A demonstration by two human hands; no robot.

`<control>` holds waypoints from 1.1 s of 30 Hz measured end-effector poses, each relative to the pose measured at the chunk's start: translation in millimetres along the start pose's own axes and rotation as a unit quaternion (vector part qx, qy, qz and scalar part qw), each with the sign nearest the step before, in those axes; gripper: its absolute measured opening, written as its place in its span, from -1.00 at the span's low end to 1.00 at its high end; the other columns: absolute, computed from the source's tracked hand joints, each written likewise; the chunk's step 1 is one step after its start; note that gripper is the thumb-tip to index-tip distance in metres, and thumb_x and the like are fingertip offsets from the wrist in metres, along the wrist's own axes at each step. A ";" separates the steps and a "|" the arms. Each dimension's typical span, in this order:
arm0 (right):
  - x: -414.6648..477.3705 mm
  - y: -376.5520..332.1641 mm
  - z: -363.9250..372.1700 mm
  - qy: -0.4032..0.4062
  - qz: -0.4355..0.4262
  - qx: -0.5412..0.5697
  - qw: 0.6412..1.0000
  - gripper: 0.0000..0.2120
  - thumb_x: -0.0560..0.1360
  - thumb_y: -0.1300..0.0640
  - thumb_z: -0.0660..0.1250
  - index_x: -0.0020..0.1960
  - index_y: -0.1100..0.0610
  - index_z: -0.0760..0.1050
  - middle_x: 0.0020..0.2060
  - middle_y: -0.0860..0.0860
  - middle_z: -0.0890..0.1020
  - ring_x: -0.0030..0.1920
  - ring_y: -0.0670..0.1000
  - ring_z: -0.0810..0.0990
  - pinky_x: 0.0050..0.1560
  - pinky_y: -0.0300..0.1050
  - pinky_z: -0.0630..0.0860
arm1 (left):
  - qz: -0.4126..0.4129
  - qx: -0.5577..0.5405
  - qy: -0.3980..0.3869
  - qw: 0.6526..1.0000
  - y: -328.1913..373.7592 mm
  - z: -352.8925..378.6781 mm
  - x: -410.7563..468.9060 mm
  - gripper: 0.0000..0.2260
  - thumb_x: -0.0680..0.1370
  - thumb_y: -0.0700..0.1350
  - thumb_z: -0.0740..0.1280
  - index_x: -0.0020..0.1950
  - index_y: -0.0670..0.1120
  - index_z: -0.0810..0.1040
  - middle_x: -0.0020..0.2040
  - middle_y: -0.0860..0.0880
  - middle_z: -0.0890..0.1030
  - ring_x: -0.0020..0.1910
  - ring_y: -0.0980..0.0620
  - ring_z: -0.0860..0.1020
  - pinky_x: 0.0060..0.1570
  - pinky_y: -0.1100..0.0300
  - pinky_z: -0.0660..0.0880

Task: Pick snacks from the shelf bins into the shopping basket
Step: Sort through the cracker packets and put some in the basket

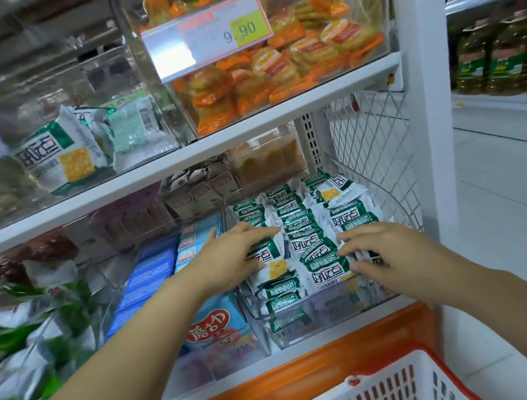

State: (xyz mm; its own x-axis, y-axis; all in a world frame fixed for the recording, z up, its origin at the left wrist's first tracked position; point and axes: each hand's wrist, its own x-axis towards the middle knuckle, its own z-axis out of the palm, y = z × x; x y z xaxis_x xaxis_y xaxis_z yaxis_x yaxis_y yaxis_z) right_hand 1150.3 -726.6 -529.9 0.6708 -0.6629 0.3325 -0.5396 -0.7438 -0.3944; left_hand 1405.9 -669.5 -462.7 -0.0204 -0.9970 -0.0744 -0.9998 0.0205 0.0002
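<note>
White shelf unit (281, 116); lower tier, right end, holds a clear bin (344, 316) packed in rows with green-and-white snack packets (302, 225), a yellow cracker printed on each; white-mesh shopping basket (397, 388) with red rim sits below, in front. Left hand (229, 259) pinches one packet at the bin's left side; right hand (389, 253) curls fingers and thumb round packets at front right. Blue packets (154, 271) fill the neighbouring bin to the left, orange packets (277, 69) the tier above.
</note>
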 end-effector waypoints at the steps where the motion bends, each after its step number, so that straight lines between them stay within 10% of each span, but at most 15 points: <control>1: -0.1 -0.3 -0.2 -0.002 0.000 -0.001 1.000 -0.71 0.56 -0.02 0.27 0.27 -0.16 0.49 0.35 -0.28 0.39 0.32 -0.22 0.34 0.32 -0.28 0.21 | 0.006 0.008 -0.010 1.000 -2.0 -0.7 -2.3 -0.47 0.59 -0.09 0.29 0.47 0.28 0.20 0.40 0.07 0.33 0.34 -0.01 0.37 0.43 -0.22 0.08; 18: -1.2 -0.4 -7.9 0.012 0.010 0.007 1.000 -0.69 0.56 0.01 0.28 0.30 -0.14 0.48 0.36 -0.28 0.38 0.36 -0.22 0.32 0.36 -0.31 0.13 | -0.038 0.043 0.036 0.998 20.5 -13.6 2.8 -0.73 0.57 0.04 0.29 0.28 0.17 0.48 0.40 0.06 0.37 0.36 0.02 0.39 0.45 -0.22 0.04; 23: 0.2 5.8 -20.6 0.070 0.046 0.046 0.995 -0.71 0.49 0.09 0.38 0.22 -0.02 0.58 0.22 -0.16 0.56 0.22 -0.18 0.49 0.33 -0.28 0.31 | 0.020 -0.168 0.117 0.979 58.8 -18.8 39.6 -0.67 0.60 -0.01 0.29 0.36 0.01 0.47 0.32 0.02 0.51 0.24 0.04 0.49 0.23 0.17 0.39; 27: -0.8 8.1 -24.5 0.060 0.052 0.054 0.995 -0.74 0.49 0.06 0.38 0.18 -0.04 0.60 0.12 -0.16 0.62 0.11 -0.16 0.56 0.23 -0.17 0.46 | 0.000 -0.250 0.114 0.962 83.8 -13.4 81.9 -0.55 0.59 0.01 0.30 0.46 -0.03 0.33 0.39 -0.04 0.45 0.32 -0.05 0.44 0.28 0.09 0.37; 33: -2.6 14.2 -30.3 0.063 0.056 0.088 0.993 -0.77 0.50 0.07 0.36 0.15 -0.07 0.60 0.05 -0.23 0.62 -0.02 -0.32 0.51 -0.03 -0.60 0.30 | -0.026 -0.257 0.013 0.966 91.2 -3.5 116.4 -0.36 0.58 0.03 0.31 0.56 -0.07 0.08 0.52 -0.13 0.23 0.37 -0.10 0.38 0.24 0.13 0.33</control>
State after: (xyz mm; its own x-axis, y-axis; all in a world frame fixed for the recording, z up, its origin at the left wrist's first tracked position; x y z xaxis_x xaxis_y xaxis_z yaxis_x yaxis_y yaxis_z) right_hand 1125.5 -738.0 -510.4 0.5360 -0.7548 0.3782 -0.5033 -0.6454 -0.5746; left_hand 1312.3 -783.9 -467.8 0.0365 -0.9974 -0.0619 -0.8679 -0.0623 0.4929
